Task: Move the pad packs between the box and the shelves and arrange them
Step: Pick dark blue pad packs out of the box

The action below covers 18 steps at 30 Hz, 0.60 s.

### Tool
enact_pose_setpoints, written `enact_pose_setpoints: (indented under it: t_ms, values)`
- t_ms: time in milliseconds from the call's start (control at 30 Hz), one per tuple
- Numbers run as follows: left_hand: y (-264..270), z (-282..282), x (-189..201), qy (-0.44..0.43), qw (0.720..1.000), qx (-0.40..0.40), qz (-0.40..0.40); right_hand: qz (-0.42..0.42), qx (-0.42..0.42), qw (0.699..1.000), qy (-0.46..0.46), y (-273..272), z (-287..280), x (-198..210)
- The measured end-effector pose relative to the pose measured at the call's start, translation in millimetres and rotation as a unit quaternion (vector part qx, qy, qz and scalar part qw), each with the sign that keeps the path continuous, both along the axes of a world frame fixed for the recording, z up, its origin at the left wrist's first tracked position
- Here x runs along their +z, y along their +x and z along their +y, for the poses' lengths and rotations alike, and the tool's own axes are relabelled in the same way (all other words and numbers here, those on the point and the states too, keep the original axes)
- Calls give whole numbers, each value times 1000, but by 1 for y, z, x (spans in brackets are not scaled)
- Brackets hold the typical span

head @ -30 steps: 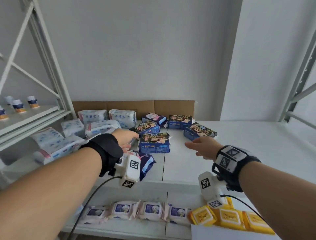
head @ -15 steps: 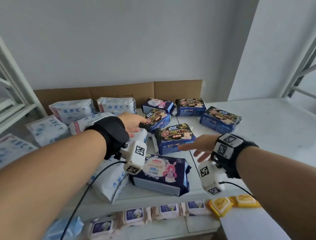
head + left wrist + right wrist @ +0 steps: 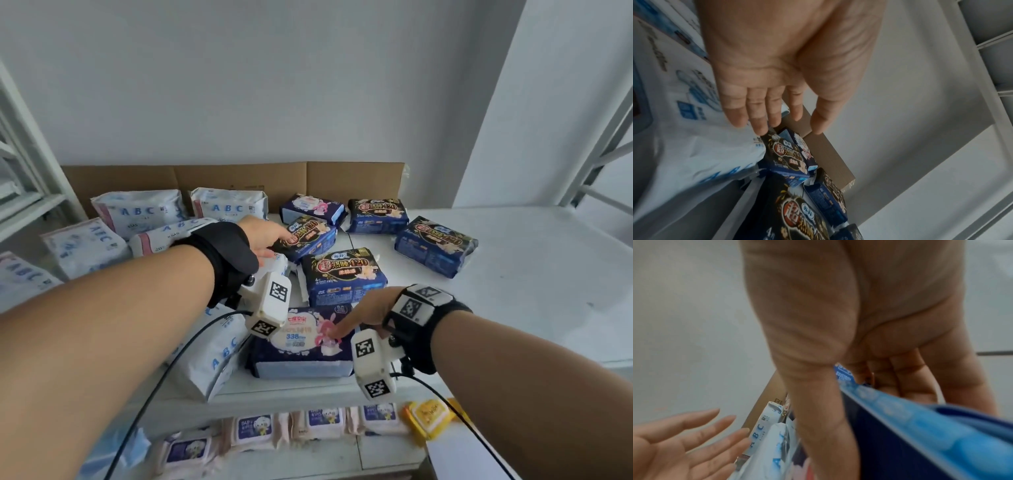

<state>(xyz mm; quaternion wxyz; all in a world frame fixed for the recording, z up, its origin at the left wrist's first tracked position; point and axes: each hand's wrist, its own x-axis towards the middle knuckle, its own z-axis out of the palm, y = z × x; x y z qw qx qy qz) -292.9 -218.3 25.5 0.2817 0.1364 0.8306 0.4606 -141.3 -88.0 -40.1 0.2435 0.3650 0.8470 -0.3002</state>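
Note:
Several pad packs lie on the white shelf (image 3: 513, 274) in front of a flat cardboard sheet (image 3: 239, 178). My right hand (image 3: 359, 315) grips the right end of a navy pack with a pink rabbit (image 3: 301, 346) at the shelf's front edge. In the right wrist view its thumb lies on top of this pack (image 3: 920, 434) and the fingers curl round the far edge. My left hand (image 3: 263, 240) hovers open, fingers straight, above a white ABC pack (image 3: 684, 129). Its fingertips (image 3: 764, 128) reach the corner of a dark blue 420 pack (image 3: 785, 155).
More white ABC packs (image 3: 137, 212) crowd the left side; further 420 packs (image 3: 346, 274) lie in the middle and to the right. The lower shelf holds wipe packs (image 3: 253, 428) and yellow packs (image 3: 428, 414). Grey upright posts (image 3: 20, 144) stand at the left.
My right hand dropped from above the middle 420 pack down to the navy rabbit pack and took hold of it. The left hand stayed open over the white pack. The head view tilted down.

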Motion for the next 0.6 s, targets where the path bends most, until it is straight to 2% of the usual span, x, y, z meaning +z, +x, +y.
enact_pose_setpoints:
  t_ms: [233,367,467,600]
  values:
    - [18,8,-9,-33,999,31,-25,3,6,1000,-4,1,5,-4]
    - [20,14,-7,-24,999,45,-8,4,-26,996,-85,2,1,-4]
    - [18,15,-7,-24,998,56,-11,9,21,993,-117,1,2,5]
    - [6,23,-3,-19,998,62,-18,45,33,991,-123,-5,11,18]
